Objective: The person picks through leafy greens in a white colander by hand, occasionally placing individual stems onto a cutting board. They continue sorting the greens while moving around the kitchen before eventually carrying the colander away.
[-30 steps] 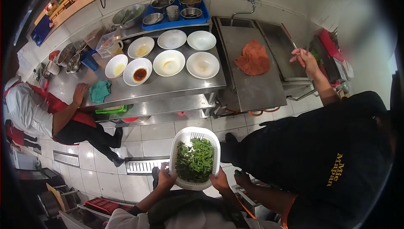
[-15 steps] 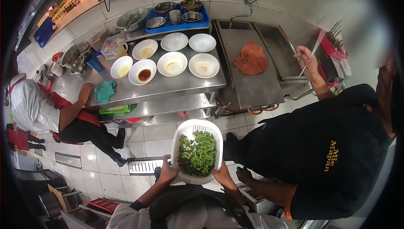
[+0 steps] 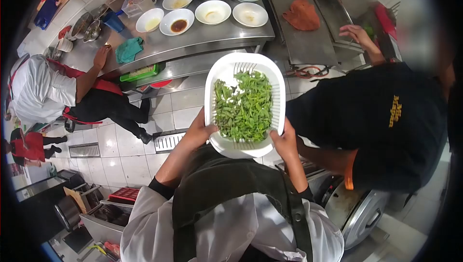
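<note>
A white slotted plastic basket (image 3: 278, 95) is held up in front of my chest. Chopped leafy greens (image 3: 245, 110) lie inside, with some of the basket's bottom showing at the upper left. My left hand (image 3: 198, 131) grips its lower left side, thumb over the rim. On the lower right side, my right hand (image 3: 285, 142) grips the basket with its thumb inside the rim. The other fingers of both hands are mostly hidden beneath it.
A steel table (image 3: 202, 45) ahead carries several white bowls (image 3: 213, 12), one with dark sauce, and a green cloth (image 3: 129, 50). A co-worker in white (image 3: 43, 88) stands left, another in black (image 3: 381, 122) close right. An orange cloth (image 3: 302, 14) lies on a steel surface. A large pot lid (image 3: 369, 218) is low right.
The basket has come up and nearer to the camera, still in both hands. My view has tilted down and shows more of my apron. The right co-worker's raised hand is lower.
</note>
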### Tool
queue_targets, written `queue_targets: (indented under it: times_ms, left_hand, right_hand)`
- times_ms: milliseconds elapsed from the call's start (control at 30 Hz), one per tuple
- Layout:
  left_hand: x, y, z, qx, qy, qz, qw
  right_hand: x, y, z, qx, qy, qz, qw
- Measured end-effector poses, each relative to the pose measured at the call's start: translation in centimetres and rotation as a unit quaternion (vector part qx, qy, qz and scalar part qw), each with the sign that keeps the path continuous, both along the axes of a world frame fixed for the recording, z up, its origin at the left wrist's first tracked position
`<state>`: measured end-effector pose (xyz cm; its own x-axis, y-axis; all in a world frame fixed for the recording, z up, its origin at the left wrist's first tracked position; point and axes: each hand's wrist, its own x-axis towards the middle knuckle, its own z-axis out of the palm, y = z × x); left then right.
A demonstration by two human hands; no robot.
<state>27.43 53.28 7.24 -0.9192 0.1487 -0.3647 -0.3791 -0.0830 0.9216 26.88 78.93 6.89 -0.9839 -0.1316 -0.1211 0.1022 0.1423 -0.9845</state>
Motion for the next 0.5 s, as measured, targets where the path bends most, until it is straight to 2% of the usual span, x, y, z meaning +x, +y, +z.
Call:
queue_targets:
  times_ms: [100, 233, 267, 333, 400, 500]
  left_hand:
    - [0.3, -0.5, 0.6, -0.031, 0.037, -0.003, 0.999]
    - [0.8, -1.3, 1.3, 0.010, 0.059, -0.003, 0.998]
    - [1.0, -1.4, 1.2, 0.026, 0.060, -0.005, 0.998]
    - [1.3, -1.6, 1.1, 0.009, 0.072, -0.003, 0.997]
    - [1.7, -2.2, 0.9, -0.026, 0.080, -0.010, 0.996]
    - [2.2, -3.4, 1.4, -0.013, 0.115, -0.020, 0.993]
  right_hand:
    - [0.6, -0.7, 0.9, -0.031, 0.002, -0.008, 0.999]
    - [1.4, -1.9, 2.1, 0.002, 0.027, -0.044, 0.999]
    - [1.6, -2.5, 1.8, -0.040, 0.074, -0.081, 0.993]
    - [1.8, -3.4, 3.5, 0.096, 0.179, -0.165, 0.965]
    - [2.3, -4.9, 6.4, 0.252, 0.275, -0.222, 0.901]
    - [1.8, -7.3, 7.9, 0.360, 0.366, -0.020, 0.858]
